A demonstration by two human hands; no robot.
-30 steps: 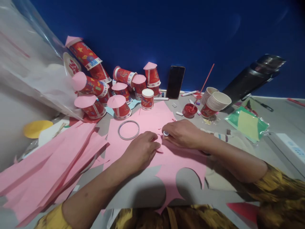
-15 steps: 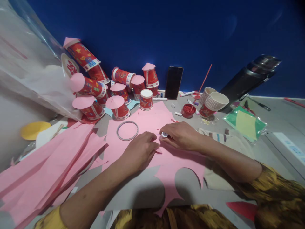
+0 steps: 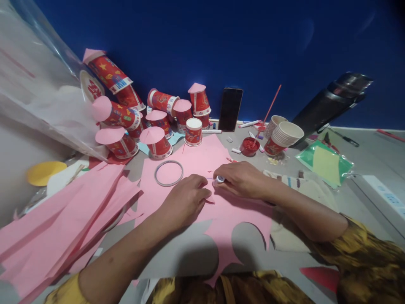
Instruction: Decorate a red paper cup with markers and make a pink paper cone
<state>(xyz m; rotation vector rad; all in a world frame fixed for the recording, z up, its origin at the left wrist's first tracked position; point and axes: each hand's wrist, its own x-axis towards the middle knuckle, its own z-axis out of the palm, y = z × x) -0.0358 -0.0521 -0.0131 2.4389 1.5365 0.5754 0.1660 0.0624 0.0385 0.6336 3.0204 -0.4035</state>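
My right hand (image 3: pixel 238 179) curls around a small tube with a white round end (image 3: pixel 220 179); the rest of it is hidden by the fingers. My left hand (image 3: pixel 189 195) faces it, thumb and forefinger closed on a small piece of pink paper (image 3: pixel 210 199). Both hands rest low over a large pink paper sheet (image 3: pixel 202 158) that has round cutouts along its near side. To the left of the left hand, a grey ring (image 3: pixel 168 185) lies flat on the sheet.
Red paper cups with pink cone tops (image 3: pixel 156 142) stand or lean at the back left. Pink paper strips (image 3: pixel 63 219) cover the left side. A red paint pot (image 3: pixel 249 147), stacked cups (image 3: pixel 286 135), a phone (image 3: pixel 230 109) and a black flask (image 3: pixel 332 105) stand behind.
My right hand has shifted very slightly to the right with the tube, away from my left fingers. My left hand stays almost still.
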